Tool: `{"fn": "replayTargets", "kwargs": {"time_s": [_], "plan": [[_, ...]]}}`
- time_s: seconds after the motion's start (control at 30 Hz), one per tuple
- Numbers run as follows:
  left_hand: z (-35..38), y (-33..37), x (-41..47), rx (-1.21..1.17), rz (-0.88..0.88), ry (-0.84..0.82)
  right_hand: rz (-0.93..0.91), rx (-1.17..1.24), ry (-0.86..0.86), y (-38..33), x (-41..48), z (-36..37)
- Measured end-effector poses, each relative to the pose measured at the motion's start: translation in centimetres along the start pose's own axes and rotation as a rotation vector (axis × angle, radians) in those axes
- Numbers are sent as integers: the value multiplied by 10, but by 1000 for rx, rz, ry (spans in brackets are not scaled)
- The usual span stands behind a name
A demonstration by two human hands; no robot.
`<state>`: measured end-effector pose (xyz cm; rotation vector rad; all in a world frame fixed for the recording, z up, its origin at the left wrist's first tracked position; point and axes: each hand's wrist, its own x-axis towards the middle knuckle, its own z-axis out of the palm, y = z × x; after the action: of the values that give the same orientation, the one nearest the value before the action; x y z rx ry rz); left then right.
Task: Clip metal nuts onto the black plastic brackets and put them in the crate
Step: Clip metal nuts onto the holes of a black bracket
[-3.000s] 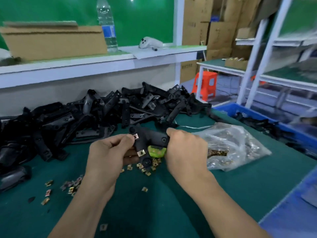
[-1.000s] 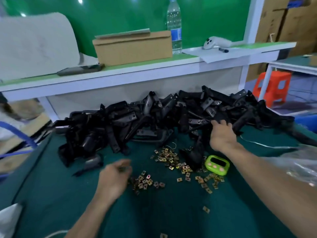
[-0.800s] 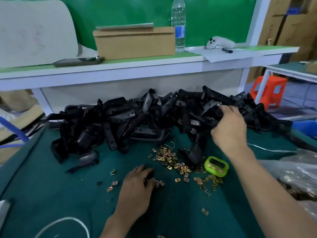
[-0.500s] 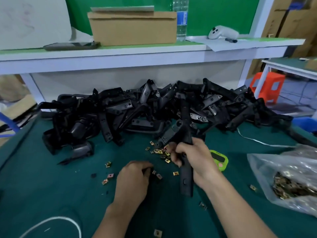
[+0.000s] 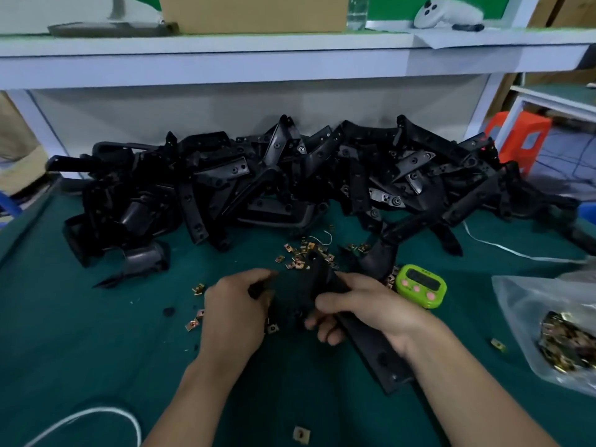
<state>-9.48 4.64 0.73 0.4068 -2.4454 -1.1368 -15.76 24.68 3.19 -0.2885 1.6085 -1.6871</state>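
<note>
The bracket (image 5: 377, 356) being worked on is a long black plastic bar. It lies slantwise over the green table (image 5: 96, 366) near the middle, one end pointing far toward the loose nuts (image 5: 301, 254), the other near and right. It looks light and stiff, with a dull surface that should not slip. Judging by its shape, the best hold is round the middle of the bar, which leaves the holed end free for a nut. The nuts are small, thin metal clips, probably fiddly to lift off the cloth and best pinched by their edges.

The right hand (image 5: 371, 314) wraps round the middle of the bar, fingers curled under and thumb over the top. The left hand (image 5: 235, 314) sits just left of the bracket's far end, fingers bent inward toward it. Whether they pinch a nut or only touch the plastic cannot be told, since that spot is dark and hidden. The big pile of brackets (image 5: 290, 175) lies far across the table, and a bag of nuts (image 5: 548, 330) lies to the right. No crate shows.
</note>
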Motion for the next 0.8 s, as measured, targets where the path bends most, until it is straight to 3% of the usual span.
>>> {"fn": "replayTargets", "kwargs": {"time_s": [0.17, 0.23, 0.3, 0.57, 0.8], "plan": [[0, -2, 3, 33, -8, -26, 25, -698, 65, -10, -21, -3], [1, 0, 1, 43, -2, -16, 13, -1053, 219, -11, -29, -1], [0, 3, -1, 66, 39, -16, -10, -1236, 368, -11, -31, 1], [-18, 5, -9, 84, 81, 21, -159, -1599, 692, -2, -30, 13], [-30, -7, -25, 247, 107, -146, -170, -1540, 705, 3, -22, 19]]}}
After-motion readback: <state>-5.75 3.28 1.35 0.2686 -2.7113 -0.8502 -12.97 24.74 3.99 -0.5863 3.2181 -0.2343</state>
